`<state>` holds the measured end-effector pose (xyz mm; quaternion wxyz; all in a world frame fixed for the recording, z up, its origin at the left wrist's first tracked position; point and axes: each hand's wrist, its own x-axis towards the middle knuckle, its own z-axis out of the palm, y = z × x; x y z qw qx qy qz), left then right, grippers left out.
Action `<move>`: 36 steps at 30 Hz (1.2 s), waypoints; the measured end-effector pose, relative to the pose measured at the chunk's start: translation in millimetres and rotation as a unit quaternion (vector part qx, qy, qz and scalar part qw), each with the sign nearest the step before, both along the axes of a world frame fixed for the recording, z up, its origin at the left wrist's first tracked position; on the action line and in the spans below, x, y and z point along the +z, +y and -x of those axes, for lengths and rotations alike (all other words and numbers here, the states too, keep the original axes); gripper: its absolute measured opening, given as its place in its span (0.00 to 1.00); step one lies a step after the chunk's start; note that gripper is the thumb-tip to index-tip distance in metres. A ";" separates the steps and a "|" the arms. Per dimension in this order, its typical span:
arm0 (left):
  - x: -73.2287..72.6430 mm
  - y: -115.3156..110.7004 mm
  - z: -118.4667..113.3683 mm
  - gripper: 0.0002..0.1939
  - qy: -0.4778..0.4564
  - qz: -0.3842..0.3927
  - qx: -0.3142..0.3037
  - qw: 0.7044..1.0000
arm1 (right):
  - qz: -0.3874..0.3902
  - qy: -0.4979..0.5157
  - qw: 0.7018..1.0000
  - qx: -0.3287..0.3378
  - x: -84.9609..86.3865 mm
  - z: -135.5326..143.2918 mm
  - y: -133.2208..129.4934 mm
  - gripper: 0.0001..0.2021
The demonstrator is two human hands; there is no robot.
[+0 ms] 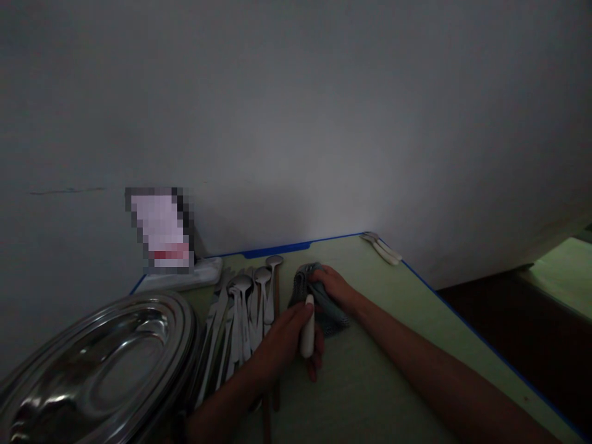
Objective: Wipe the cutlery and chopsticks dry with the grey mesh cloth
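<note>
My left hand (287,330) is closed around the pale handle of a white-handled utensil (308,336). My right hand (333,287) grips a grey-green cloth (330,311), wrapped about the utensil's upper end. That end is hidden, so its kind does not show. Just left of my left hand lies a bundle of metal spoons (241,283) and other cutlery, some with long brown handles. Two white-handled pieces of cutlery (386,251), their metal ends hard to make out, rest together at the table's far right corner.
Oval metal platters (182,317) are stacked at the left front. Behind them, a blurred upright panel (161,228) stands by a white slab (197,275). The pale green table (383,382) has blue edging and meets a grey wall. Another green surface (564,277) is at right.
</note>
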<state>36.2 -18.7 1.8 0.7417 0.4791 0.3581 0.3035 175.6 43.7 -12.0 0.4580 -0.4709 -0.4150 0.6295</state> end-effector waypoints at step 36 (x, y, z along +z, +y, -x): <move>2.9 -2.5 1.4 0.37 0.015 -0.100 0.076 0.992 | 0.119 0.178 0.976 0.029 16.4 3.4 -5.0 0.15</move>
